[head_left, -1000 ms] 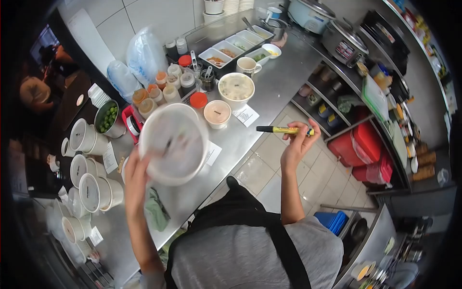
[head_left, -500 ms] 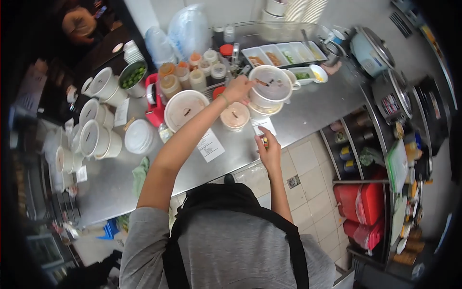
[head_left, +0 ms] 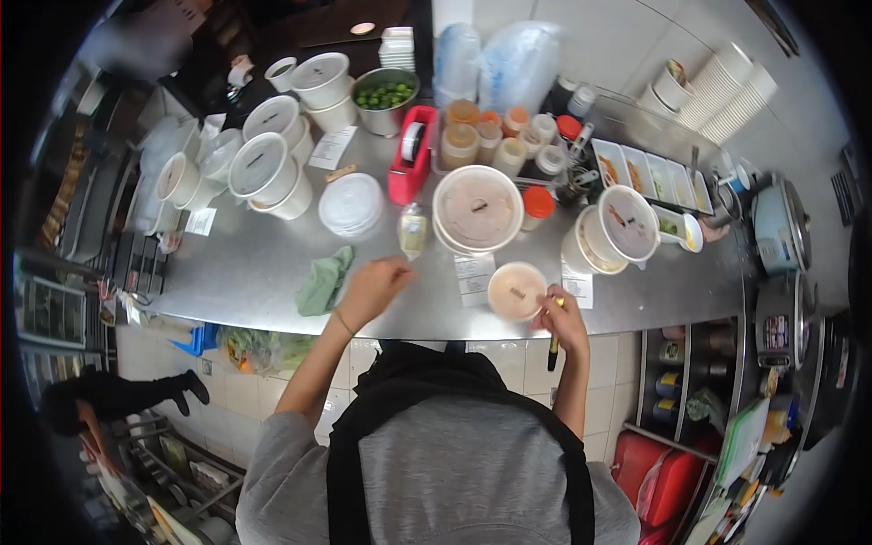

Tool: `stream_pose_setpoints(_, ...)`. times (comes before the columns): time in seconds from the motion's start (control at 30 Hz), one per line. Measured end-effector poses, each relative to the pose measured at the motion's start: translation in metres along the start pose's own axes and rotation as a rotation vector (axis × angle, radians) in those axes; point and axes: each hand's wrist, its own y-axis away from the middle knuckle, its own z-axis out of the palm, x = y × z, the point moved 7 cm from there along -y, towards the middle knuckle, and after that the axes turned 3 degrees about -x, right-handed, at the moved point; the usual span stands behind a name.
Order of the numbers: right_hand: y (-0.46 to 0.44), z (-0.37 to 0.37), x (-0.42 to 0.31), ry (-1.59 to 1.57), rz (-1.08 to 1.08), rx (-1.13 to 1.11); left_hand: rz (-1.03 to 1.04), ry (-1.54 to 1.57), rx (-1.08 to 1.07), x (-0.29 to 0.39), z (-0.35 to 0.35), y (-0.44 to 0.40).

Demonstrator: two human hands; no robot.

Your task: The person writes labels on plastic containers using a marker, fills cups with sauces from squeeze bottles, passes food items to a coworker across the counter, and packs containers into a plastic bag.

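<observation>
One marker [head_left: 552, 354] gripped in right hand [head_left: 565, 320], fingers closed round it, fingertips at rim of small tub [head_left: 516, 289]. Small tub near front edge of bench [head_left: 245, 263], between two slips [head_left: 474, 282]. Left hand [head_left: 375, 289] half-curled near cloth [head_left: 325, 282] and bottle [head_left: 412, 233]; palm hidden, can't tell if holding anything.
</observation>
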Motion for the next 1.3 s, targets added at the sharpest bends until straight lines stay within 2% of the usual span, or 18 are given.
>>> stream_pose_setpoints(0.1,0.001,0.074,-0.002,-0.038,0.089,-0.164,-0.213,-0.555,0.330,-0.069,-0.032,0.046)
stream_pose_setpoints(0.2,-0.022,0.135,0.014,-0.065,0.087,-0.233,-0.407,-0.724,0.397,-0.117,-0.041,0.076)
stream_pose_setpoints(0.23,-0.029,0.150,0.015,-0.083,0.081,-0.225,-0.402,-0.722,0.403,-0.137,-0.038,0.081)
stream_pose_setpoints(0.3,-0.033,0.163,0.000,0.198,0.057,-0.127,-0.395,-0.282,0.212,-0.183,-0.019,0.081)
stream_pose_setpoints(0.33,-0.033,0.167,-0.012,0.193,0.047,-0.117,-0.343,-0.273,0.212,-0.184,-0.020,0.079)
stream_pose_setpoints(0.4,-0.028,0.169,-0.051,0.901,-0.154,-0.059,-0.264,-0.226,0.204,-0.178,-0.022,0.074)
stream_pose_setpoints(0.43,-0.026,0.174,-0.073,0.893,-0.157,-0.040,-0.245,-0.231,0.200,-0.178,-0.026,0.071)
stream_pose_setpoints(0.5,-0.020,0.207,-0.141,0.410,-0.399,-0.323,-0.211,-0.232,0.091,-0.178,-0.026,0.066)
stream_pose_setpoints(0.6,-0.054,0.229,-0.242,0.061,-0.801,-0.185,-0.169,-0.348,0.024,-0.147,-0.047,0.062)
stream_pose_setpoints(0.7,-0.147,0.236,-0.283,-0.184,-0.818,0.018,-0.110,-0.412,-0.061,-0.125,-0.064,0.055)
stream_pose_setpoints(0.83,-0.269,0.228,-0.280,-0.040,-0.995,0.214,0.162,-0.248,-0.057,-0.097,-0.074,0.065)
stream_pose_setpoints(0.9,-0.300,0.222,-0.265,0.018,-1.056,0.282,0.217,-0.227,-0.103,-0.086,-0.074,0.070)
stream_pose_setpoints(0.97,-0.332,0.213,-0.244,0.062,-0.946,0.316,0.155,-0.133,-0.144,-0.084,-0.073,0.072)
stream_pose_setpoints(1.03,-0.317,0.212,-0.247,0.286,-0.952,0.373,0.153,-0.131,-0.179,-0.082,-0.069,0.072)
stream_pose_setpoints(1.1,-0.297,0.206,-0.259,0.311,-0.982,0.478,0.123,-0.127,-0.208,-0.078,-0.068,0.068)
stream_pose_setpoints(1.17,-0.270,0.195,-0.293,0.268,-1.036,0.231,0.102,-0.124,-0.187,-0.066,-0.074,0.059)
stream_pose_setpoints(1.23,-0.219,0.166,-0.349,0.454,-1.072,0.168,0.153,-0.113,-0.121,-0.041,-0.086,0.044)
stream_pose_setpoints(1.3,-0.207,0.102,-0.399,0.636,-1.256,0.352,0.238,-0.106,0.070,-0.013,-0.102,0.028)
